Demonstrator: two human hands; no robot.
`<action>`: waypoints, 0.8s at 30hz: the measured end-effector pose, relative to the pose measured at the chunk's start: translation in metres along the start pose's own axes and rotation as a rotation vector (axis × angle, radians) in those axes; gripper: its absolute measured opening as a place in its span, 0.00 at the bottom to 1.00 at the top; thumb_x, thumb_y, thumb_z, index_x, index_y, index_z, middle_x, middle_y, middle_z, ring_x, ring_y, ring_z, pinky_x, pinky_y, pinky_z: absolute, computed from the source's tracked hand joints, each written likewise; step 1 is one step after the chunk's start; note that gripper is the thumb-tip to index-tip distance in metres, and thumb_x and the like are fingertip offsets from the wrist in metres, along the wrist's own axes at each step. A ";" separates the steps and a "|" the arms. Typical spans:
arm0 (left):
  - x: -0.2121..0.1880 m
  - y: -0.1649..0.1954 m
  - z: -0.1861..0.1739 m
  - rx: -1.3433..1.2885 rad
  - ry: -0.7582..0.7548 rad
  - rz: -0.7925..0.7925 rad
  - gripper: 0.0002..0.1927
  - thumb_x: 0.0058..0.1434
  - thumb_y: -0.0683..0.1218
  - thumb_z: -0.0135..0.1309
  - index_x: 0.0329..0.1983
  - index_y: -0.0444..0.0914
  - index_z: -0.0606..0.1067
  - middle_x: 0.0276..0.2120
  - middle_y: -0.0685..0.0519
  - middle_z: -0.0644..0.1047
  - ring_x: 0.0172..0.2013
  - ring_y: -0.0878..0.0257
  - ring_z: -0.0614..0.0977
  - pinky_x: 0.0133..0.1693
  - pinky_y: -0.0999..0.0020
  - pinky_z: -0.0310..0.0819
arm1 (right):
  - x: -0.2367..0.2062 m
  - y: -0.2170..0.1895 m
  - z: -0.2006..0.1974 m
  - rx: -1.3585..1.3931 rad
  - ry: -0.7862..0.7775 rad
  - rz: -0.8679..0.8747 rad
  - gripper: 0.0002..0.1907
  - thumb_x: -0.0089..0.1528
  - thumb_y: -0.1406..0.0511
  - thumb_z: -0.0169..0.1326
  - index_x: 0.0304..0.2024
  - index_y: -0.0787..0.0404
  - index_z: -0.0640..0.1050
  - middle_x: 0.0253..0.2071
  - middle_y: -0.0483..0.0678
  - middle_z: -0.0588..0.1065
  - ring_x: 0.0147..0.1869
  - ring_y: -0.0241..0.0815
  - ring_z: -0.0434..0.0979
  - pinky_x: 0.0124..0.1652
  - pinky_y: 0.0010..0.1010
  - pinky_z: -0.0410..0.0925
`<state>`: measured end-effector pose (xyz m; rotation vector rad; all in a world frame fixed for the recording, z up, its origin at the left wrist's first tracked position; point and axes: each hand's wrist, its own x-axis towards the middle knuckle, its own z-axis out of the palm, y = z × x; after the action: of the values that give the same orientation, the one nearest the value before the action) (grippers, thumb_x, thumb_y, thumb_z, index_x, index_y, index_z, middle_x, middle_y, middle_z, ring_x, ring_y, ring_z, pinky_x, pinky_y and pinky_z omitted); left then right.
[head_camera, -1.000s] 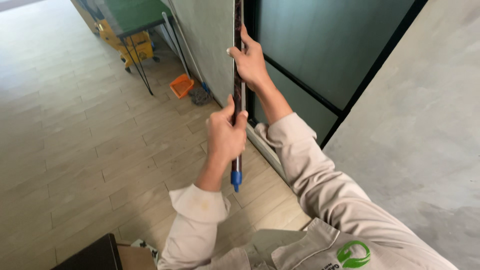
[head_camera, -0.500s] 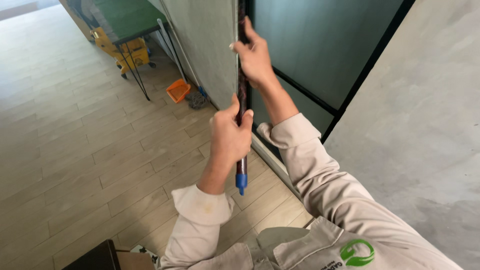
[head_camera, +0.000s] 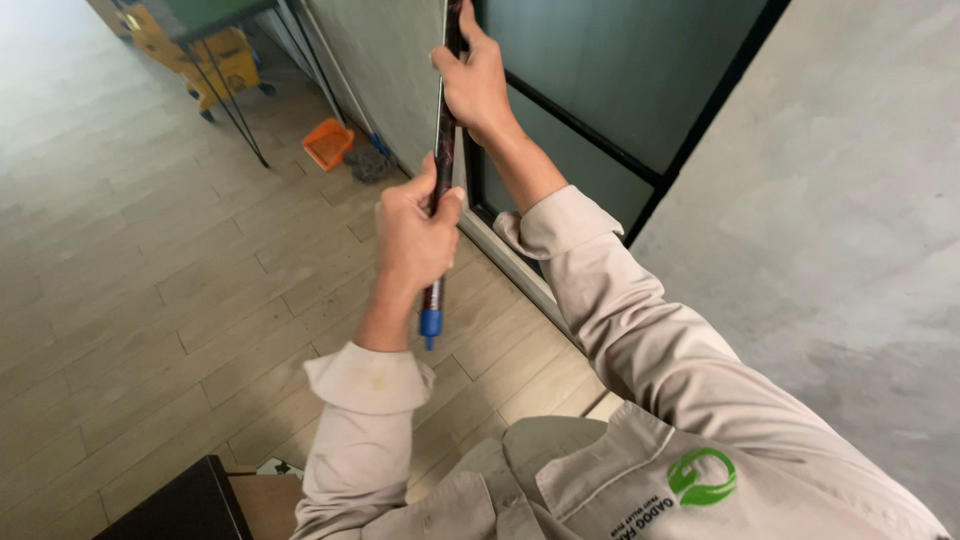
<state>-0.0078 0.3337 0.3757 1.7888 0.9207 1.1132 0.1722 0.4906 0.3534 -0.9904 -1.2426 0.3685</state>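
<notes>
Hands: both wrap one dark pole (head_camera: 441, 160); left hand (head_camera: 412, 238) is closed low on the shaft, right hand (head_camera: 476, 80) is closed higher up, near the top edge of the view.
Pole: slim, dark, nearly upright, running out of view at the top; a blue cap (head_camera: 430, 326) ends it just below the left hand.
Pole's place: held in the air before the body, close to the glass panel (head_camera: 600, 60) and its black frame (head_camera: 590, 125); the working end is out of sight, so what it touches cannot be told.
Sleeves: pale beige, cuffs turned back on both forearms.
Step in hand: judging by the two-handed grip and the raised arms, the pole is being worked high up beside the glass.
Next move calls for: a firm hold with both hands, the lower one steering, and the shaft kept clear of the frame.
Wall: grey, rough, to the right of the glass.
Floor: pale wood planks far below.
Further off: a yellow mop bucket (head_camera: 215, 55), an orange dustpan (head_camera: 328, 143) and a dark brush head (head_camera: 370, 162) by the wall foot.
Near corner: a black box (head_camera: 180, 505) at the bottom left.
</notes>
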 end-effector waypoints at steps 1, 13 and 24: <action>-0.006 -0.004 -0.007 -0.039 -0.081 -0.002 0.21 0.67 0.43 0.55 0.62 0.30 0.74 0.16 0.58 0.69 0.17 0.72 0.70 0.18 0.69 0.63 | -0.003 -0.003 -0.004 -0.012 0.049 -0.007 0.37 0.66 0.71 0.55 0.76 0.64 0.59 0.29 0.38 0.67 0.30 0.28 0.63 0.29 0.25 0.63; -0.166 -0.144 -0.138 -0.189 -0.448 -0.096 0.32 0.58 0.43 0.66 0.66 0.34 0.72 0.12 0.62 0.66 0.12 0.74 0.62 0.13 0.74 0.55 | -0.195 -0.084 0.004 0.512 0.302 -0.006 0.32 0.71 0.72 0.50 0.75 0.66 0.54 0.33 0.45 0.75 0.27 0.30 0.73 0.27 0.21 0.68; -0.131 -0.154 -0.250 0.323 -0.191 -0.140 0.21 0.63 0.48 0.61 0.58 0.37 0.79 0.39 0.58 0.83 0.20 0.74 0.69 0.19 0.74 0.57 | -0.164 -0.067 0.029 0.568 -0.150 0.019 0.17 0.78 0.66 0.46 0.64 0.58 0.57 0.45 0.64 0.80 0.46 0.46 0.84 0.46 0.35 0.78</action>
<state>-0.3082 0.3443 0.2629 2.0126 1.1376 0.7214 0.0743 0.3488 0.3051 -0.4926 -1.1666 0.7721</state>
